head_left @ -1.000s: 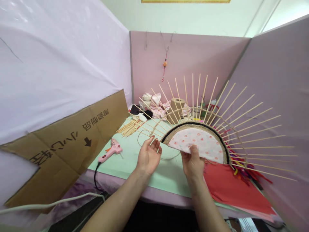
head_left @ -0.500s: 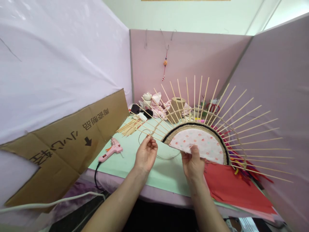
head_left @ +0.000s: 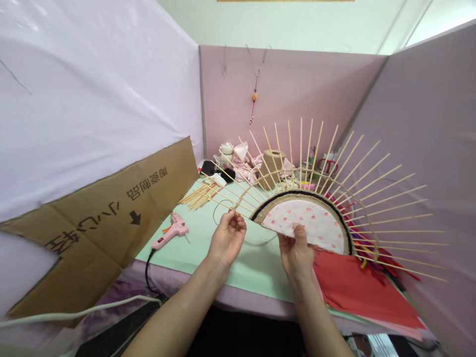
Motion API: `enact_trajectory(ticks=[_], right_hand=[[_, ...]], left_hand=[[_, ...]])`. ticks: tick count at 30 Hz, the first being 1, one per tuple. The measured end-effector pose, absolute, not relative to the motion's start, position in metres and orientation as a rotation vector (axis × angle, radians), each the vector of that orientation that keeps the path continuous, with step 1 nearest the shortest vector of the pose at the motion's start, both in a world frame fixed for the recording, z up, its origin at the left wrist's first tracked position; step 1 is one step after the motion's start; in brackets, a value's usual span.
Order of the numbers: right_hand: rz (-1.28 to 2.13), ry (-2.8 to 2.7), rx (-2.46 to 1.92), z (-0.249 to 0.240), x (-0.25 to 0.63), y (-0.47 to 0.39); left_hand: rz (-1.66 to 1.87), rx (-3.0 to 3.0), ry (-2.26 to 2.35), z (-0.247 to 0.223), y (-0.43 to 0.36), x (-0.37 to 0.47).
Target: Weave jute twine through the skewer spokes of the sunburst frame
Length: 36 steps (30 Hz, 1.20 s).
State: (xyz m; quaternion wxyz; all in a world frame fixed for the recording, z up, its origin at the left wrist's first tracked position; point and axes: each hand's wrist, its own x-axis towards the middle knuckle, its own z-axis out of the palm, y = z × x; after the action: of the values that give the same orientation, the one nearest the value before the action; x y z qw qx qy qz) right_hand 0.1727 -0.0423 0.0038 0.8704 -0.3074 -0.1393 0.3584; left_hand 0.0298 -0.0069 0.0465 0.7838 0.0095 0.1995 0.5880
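Note:
A half-round piece covered in dotted white cloth point(head_left: 305, 220), edged with black and tan cord, has thin wooden sticks point(head_left: 386, 202) fanning out from its curve. My right hand point(head_left: 297, 250) grips its straight lower edge, thumb on the cloth. My left hand point(head_left: 228, 235) pinches the twine point(head_left: 242, 194) at the leftmost sticks. That twine runs in an arc across the sticks, and a loose loop of it hangs below, between my hands.
A pink glue gun point(head_left: 171, 233) lies on the green mat point(head_left: 260, 267) at the left, beside loose sticks point(head_left: 201, 194). Cardboard point(head_left: 111, 218) stands farther left. Behind are a twine spool point(head_left: 271, 168) and a jar point(head_left: 226, 154). Red sheets point(head_left: 364, 292) lie at the right.
My left hand has moved slightly right and down, still pinching the twine. The fan of sticks has shifted a little, its right-hand tips slightly to the left.

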Motion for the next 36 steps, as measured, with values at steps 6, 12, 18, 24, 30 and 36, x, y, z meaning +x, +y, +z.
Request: enact_trajectory(ticks=[6,12,18,24,30,36], right_hand=[[0.783,-0.278,-0.610,0.005,0.173,-0.038],[0.823,-0.271,-0.640,-0.003,0.177,-0.031],[0.844,-0.295,-0.665,-0.007,0.181,-0.028],[0.867,-0.279,-0.666,-0.003,0.186,-0.027],[0.894,-0.318,-0.692,-0.001,0.196,-0.026],[0.964,-0.281,-0.677,0.006,0.202,-0.027]], left_hand=[[1.253,0.143,0.522,0.035,-0.004,0.027],[1.282,0.283,0.522,0.021,-0.006,0.015],[1.172,0.500,0.586,0.010,-0.013,0.003],[1.283,0.735,0.807,-0.003,-0.014,-0.021],[1.384,0.841,0.942,-0.001,-0.005,-0.059],[1.495,1.005,1.076,-0.004,0.004,-0.061]])
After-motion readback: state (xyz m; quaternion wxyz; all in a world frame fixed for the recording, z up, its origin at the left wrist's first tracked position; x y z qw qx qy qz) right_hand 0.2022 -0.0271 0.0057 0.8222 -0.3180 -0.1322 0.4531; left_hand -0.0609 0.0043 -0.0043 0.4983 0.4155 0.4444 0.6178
